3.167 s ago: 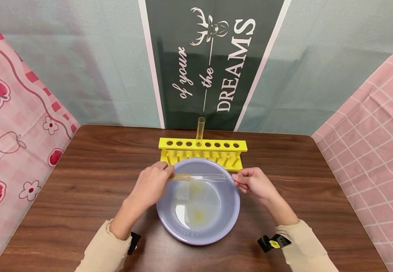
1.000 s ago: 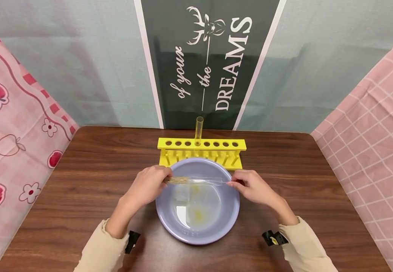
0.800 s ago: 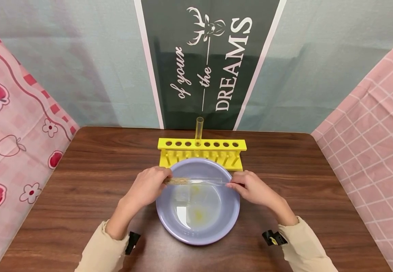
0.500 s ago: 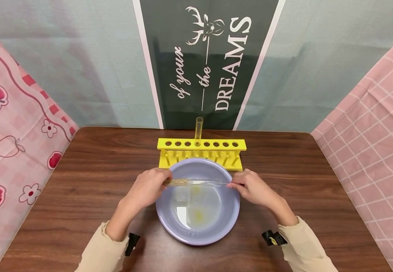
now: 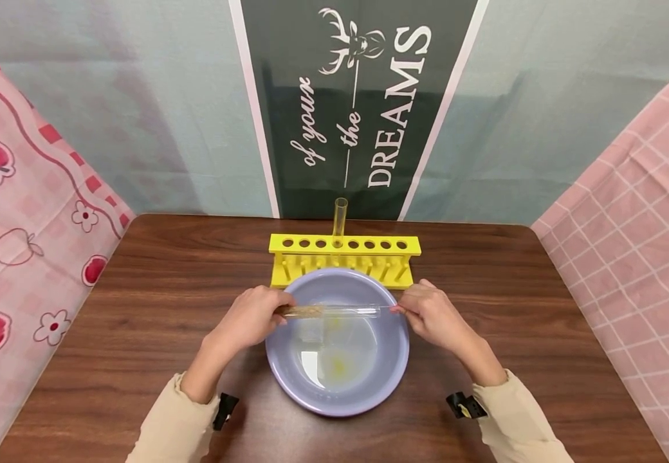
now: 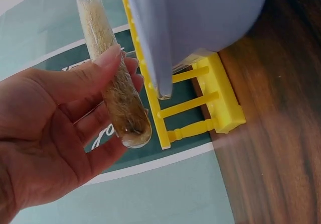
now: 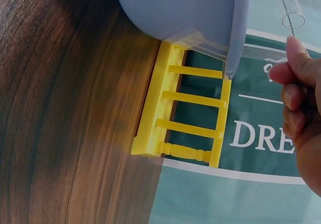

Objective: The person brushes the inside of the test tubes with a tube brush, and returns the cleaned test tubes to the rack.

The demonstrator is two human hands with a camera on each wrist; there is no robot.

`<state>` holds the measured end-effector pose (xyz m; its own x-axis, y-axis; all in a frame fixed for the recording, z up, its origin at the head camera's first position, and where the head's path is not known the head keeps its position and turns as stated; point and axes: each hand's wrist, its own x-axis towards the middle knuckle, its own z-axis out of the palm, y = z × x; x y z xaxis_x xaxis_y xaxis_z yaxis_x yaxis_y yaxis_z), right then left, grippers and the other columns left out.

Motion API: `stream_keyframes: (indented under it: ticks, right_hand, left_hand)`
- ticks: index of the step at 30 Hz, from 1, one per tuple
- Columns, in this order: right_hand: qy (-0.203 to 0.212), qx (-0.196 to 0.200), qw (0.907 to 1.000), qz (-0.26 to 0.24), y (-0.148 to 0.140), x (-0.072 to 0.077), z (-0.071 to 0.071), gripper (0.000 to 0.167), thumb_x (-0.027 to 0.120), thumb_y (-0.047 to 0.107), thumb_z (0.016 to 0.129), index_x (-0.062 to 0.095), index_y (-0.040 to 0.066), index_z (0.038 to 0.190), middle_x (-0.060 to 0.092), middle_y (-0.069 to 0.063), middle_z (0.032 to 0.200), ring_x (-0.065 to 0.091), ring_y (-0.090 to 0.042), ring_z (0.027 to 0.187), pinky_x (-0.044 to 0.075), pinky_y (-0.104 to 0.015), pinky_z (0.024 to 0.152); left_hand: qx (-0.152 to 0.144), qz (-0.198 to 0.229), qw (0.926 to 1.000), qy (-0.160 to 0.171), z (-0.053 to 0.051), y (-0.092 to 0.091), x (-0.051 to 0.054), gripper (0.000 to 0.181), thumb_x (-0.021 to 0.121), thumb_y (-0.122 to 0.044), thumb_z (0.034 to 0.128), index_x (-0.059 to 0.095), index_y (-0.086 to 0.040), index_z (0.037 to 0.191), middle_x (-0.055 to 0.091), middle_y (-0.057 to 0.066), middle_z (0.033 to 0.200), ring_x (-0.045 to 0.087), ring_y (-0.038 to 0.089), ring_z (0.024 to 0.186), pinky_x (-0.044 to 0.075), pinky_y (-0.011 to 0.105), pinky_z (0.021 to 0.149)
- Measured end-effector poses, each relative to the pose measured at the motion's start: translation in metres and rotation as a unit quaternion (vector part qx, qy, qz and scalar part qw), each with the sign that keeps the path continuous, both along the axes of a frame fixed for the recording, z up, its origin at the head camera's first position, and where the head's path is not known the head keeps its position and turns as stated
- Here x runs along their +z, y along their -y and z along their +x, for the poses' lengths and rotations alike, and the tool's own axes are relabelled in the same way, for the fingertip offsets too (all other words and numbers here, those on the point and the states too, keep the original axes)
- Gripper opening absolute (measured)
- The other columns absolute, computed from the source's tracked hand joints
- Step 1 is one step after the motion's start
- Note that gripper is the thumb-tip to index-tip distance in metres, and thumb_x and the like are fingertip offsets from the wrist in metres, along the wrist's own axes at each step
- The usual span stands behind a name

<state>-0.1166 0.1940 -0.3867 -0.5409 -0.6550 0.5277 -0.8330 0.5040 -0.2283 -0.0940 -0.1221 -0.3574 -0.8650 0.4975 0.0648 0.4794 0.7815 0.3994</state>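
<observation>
My left hand (image 5: pixel 253 316) grips the closed end of a clear test tube (image 5: pixel 348 311), held level over the back part of a lilac basin (image 5: pixel 337 406). Inside the tube, in the left wrist view, are the pale and brown bristles of a brush (image 6: pixel 125 96), reaching its rounded end. My right hand (image 5: pixel 434 316) pinches the thin wire handle of the brush just outside the tube's open mouth (image 7: pixel 293 20). The basin holds water with two yellowish patches at its bottom.
Behind the basin stands a yellow test tube rack (image 5: pixel 374 245) with one yellowish tube (image 5: pixel 339 222) upright in it. The basin overlaps the rack's front. The wooden table (image 5: pixel 155 283) meets a hanging cloth at its back edge.
Since the oldest frame the tube has come slightly lower and nearer the body. Lately my right hand has turned and moved slightly right, with more wire showing between its fingers and the tube.
</observation>
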Motion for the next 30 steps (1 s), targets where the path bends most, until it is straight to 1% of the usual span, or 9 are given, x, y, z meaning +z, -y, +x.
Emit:
stream_keyframes:
  ticks: [3, 6, 9, 12, 16, 21, 23, 26, 30]
  right_hand:
    - [-0.028, -0.003, 0.9996, -0.002, 0.000, -0.001, 0.000, 0.038, 0.050, 0.030, 0.093, 0.049, 0.012, 0.059, 0.042, 0.007, 0.057, 0.043, -0.010, 0.055, 0.033, -0.027, 0.059]
    - [-0.016, 0.001, 0.9998, -0.009, -0.001, -0.001, 0.000, 0.032, 0.057, 0.022, 0.090, 0.051, 0.012, 0.060, 0.043, 0.008, 0.058, 0.042, -0.009, 0.055, 0.033, -0.027, 0.059]
    - [0.047, 0.009, 0.9984, -0.030, -0.001, -0.001, 0.003, 0.022, 0.068, 0.008, 0.080, 0.056, 0.011, 0.062, 0.043, 0.010, 0.058, 0.041, -0.006, 0.055, 0.032, -0.024, 0.057]
    - [0.139, 0.004, 0.9887, -0.055, -0.002, -0.002, 0.006, 0.020, 0.070, 0.000, 0.074, 0.058, 0.010, 0.062, 0.038, 0.013, 0.056, 0.038, -0.005, 0.056, 0.032, -0.020, 0.054]
    - [0.241, -0.026, 0.9673, -0.075, -0.003, -0.002, 0.009, 0.026, 0.066, 0.002, 0.080, 0.056, 0.012, 0.059, 0.034, 0.015, 0.055, 0.037, -0.004, 0.056, 0.032, -0.020, 0.049]
    - [0.318, -0.054, 0.9430, -0.081, -0.003, 0.001, 0.009, 0.032, 0.062, 0.007, 0.085, 0.052, 0.012, 0.055, 0.038, 0.012, 0.052, 0.035, -0.003, 0.049, 0.030, -0.021, 0.044]
    - [0.353, -0.063, 0.9301, -0.081, -0.003, 0.003, 0.008, 0.032, 0.061, 0.008, 0.086, 0.053, 0.009, 0.055, 0.038, 0.010, 0.050, 0.033, -0.004, 0.047, 0.028, -0.021, 0.044]
    - [0.414, -0.078, 0.9035, -0.082, -0.004, 0.005, 0.007, 0.032, 0.059, 0.010, 0.087, 0.055, 0.004, 0.057, 0.040, 0.004, 0.050, 0.033, -0.006, 0.046, 0.028, -0.022, 0.045]
    - [0.489, -0.102, 0.8600, -0.103, -0.004, 0.006, 0.003, 0.033, 0.059, 0.013, 0.088, 0.056, -0.002, 0.059, 0.045, -0.003, 0.051, 0.035, -0.011, 0.049, 0.030, -0.023, 0.048]
  left_hand:
    - [-0.001, -0.001, 1.0000, 0.002, 0.000, 0.001, -0.001, 0.017, 0.073, 0.000, 0.0714, 0.068, -0.011, 0.084, 0.062, -0.004, 0.073, 0.059, 0.016, 0.068, 0.046, 0.033, 0.058]
    - [0.010, -0.001, 0.9999, -0.001, 0.001, 0.000, -0.002, 0.019, 0.073, 0.000, 0.0712, 0.068, -0.012, 0.085, 0.062, -0.004, 0.074, 0.058, 0.015, 0.068, 0.046, 0.033, 0.059]
    - [0.022, -0.003, 0.9997, -0.014, 0.002, -0.001, -0.002, 0.020, 0.071, 0.002, 0.0705, 0.067, -0.012, 0.084, 0.061, -0.005, 0.074, 0.057, 0.015, 0.068, 0.045, 0.033, 0.058]
    - [0.027, -0.006, 0.9990, -0.035, 0.003, -0.002, -0.002, 0.022, 0.069, 0.006, 0.0690, 0.065, -0.013, 0.081, 0.057, -0.007, 0.070, 0.055, 0.014, 0.067, 0.044, 0.032, 0.056]
    - [0.028, -0.007, 0.9979, -0.058, 0.005, -0.004, -0.003, 0.024, 0.067, 0.009, 0.0673, 0.062, -0.013, 0.076, 0.051, -0.009, 0.065, 0.053, 0.014, 0.067, 0.043, 0.031, 0.055]
    - [0.032, -0.003, 0.9962, -0.081, 0.007, -0.006, -0.005, 0.025, 0.067, 0.011, 0.0649, 0.061, -0.012, 0.074, 0.051, -0.007, 0.066, 0.053, 0.014, 0.066, 0.043, 0.032, 0.052]
    - [0.036, -0.001, 0.9953, -0.090, 0.007, -0.007, -0.007, 0.025, 0.067, 0.010, 0.0643, 0.061, -0.012, 0.074, 0.053, -0.006, 0.067, 0.054, 0.015, 0.066, 0.043, 0.033, 0.051]
    - [0.041, -0.001, 0.9941, -0.100, 0.007, -0.007, -0.010, 0.024, 0.070, 0.008, 0.0644, 0.062, -0.013, 0.074, 0.055, -0.005, 0.071, 0.056, 0.017, 0.068, 0.044, 0.034, 0.051]
    - [0.049, -0.001, 0.9924, -0.113, 0.008, -0.009, -0.013, 0.024, 0.072, 0.005, 0.0647, 0.062, -0.014, 0.075, 0.055, -0.004, 0.073, 0.057, 0.017, 0.069, 0.044, 0.035, 0.051]
